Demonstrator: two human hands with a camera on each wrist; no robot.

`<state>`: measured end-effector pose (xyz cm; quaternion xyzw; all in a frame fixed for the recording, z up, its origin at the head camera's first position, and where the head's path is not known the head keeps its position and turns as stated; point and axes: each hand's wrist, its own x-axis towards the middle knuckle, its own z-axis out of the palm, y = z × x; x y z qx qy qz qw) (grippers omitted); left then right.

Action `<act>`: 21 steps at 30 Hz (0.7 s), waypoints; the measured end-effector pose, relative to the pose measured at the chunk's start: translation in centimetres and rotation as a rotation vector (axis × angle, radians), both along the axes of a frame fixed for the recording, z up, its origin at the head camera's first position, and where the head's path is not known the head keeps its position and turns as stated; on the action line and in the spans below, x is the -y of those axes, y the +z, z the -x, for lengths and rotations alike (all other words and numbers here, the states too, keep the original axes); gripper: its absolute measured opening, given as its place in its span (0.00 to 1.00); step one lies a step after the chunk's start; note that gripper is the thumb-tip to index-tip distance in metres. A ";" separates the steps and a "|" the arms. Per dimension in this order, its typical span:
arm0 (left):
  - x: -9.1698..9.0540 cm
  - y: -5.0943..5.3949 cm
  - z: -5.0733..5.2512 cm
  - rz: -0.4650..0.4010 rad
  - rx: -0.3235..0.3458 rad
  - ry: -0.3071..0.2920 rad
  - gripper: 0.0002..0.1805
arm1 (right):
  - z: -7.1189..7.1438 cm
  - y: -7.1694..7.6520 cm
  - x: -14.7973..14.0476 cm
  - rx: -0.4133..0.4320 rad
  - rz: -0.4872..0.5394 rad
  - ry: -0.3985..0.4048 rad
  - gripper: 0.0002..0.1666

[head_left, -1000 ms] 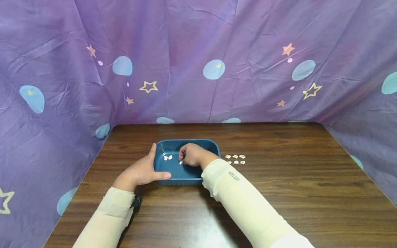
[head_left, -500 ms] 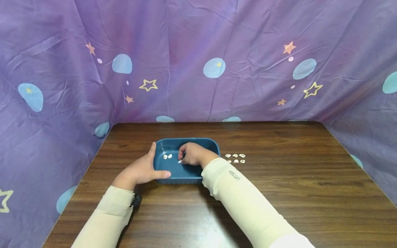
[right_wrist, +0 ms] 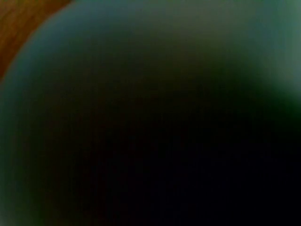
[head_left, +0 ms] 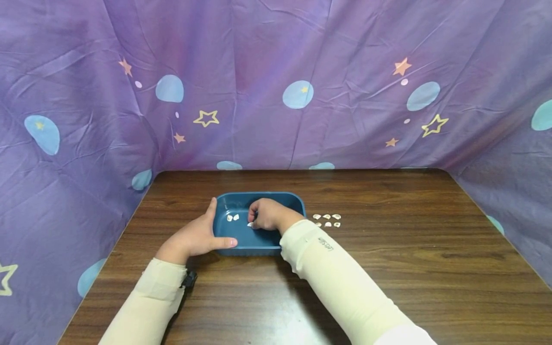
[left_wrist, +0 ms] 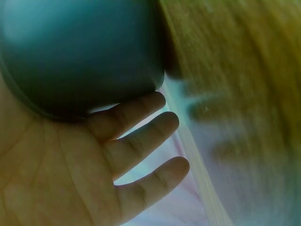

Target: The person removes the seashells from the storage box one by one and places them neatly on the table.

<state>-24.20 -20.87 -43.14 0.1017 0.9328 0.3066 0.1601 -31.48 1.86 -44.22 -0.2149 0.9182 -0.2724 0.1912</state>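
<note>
A blue rectangular plastic box [head_left: 258,251] stands on the table, open at the top. My left hand [head_left: 194,237] spans its left end, thumb over the near rim and index finger along the far left corner. Its other fingers [left_wrist: 146,141] stretch out fairly straight beside the box wall in the left wrist view. Inside the box, my right hand [head_left: 268,215] pinches a small white seashell [head_left: 250,224] near the floor, mostly covered by the fingertips. Two more shells [head_left: 233,217] lie side by side to the left. The right wrist view is dark and blurred.
Right of the box, several small white shells [head_left: 327,220] lie in two rows on the brown wooden table [head_left: 409,249]. A purple curtain [head_left: 258,134] with stars and blue ovals hangs behind the table and along both sides.
The pinched shell has shifted very slightly left since the earliest frame. Both hands, the box and the other shells stay nearly still; the head view has tilted a little.
</note>
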 end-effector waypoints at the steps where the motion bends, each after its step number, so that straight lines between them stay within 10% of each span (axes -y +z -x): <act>1: 0.0 0.0 0.0 0.002 -0.001 0.000 0.77 | 0.0 0.0 0.0 -0.005 0.001 0.001 0.08; 21: 0.3 -0.1 0.2 0.008 -0.033 -0.045 0.79 | 0.2 0.1 0.0 -0.040 0.050 0.004 0.07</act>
